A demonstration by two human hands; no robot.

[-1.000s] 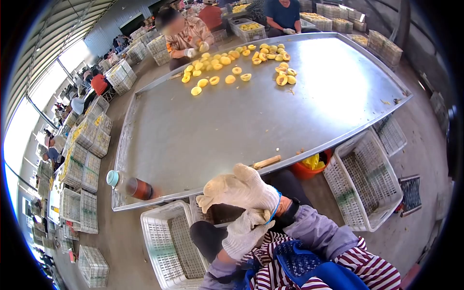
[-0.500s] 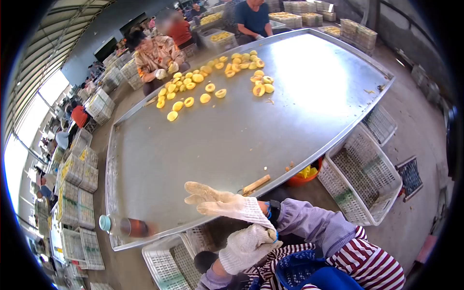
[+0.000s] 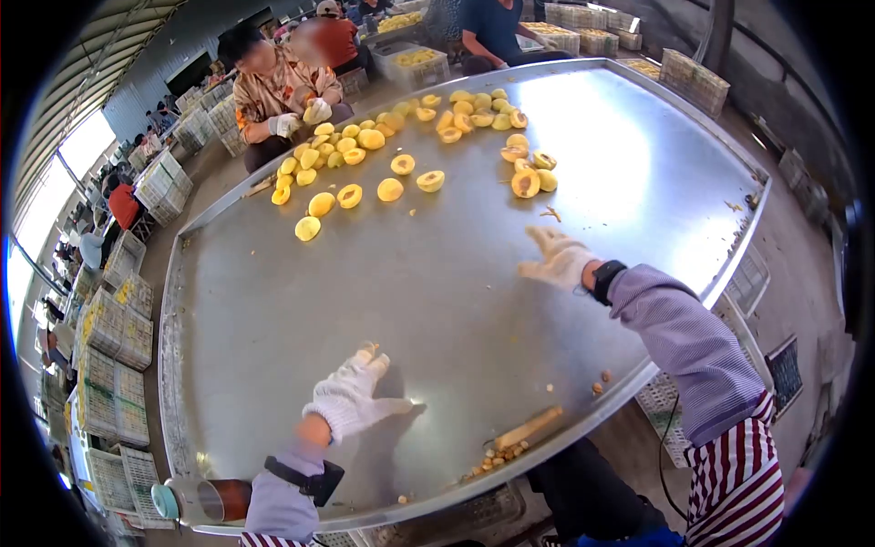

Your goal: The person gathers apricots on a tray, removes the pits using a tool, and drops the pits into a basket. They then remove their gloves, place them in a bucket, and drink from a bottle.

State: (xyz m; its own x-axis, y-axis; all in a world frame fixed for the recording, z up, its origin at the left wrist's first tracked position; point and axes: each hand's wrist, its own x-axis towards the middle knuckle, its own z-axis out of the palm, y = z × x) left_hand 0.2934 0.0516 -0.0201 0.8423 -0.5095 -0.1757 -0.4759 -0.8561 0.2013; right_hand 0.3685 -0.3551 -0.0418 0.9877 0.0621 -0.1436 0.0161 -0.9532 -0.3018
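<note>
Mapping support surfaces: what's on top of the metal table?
Yellow fruit halves, mostly toward the far side; by the near edge, a wooden stick, small brown bits and a bottle. The tabletop directly beneath the fruit is hidden.

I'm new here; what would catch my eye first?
Probably the yellow stone-fruit halves, scattered across the far side of the metal table. Then the white-gloved right hand and left hand, both over the tabletop, and a teal-capped bottle at the near left corner.
</note>
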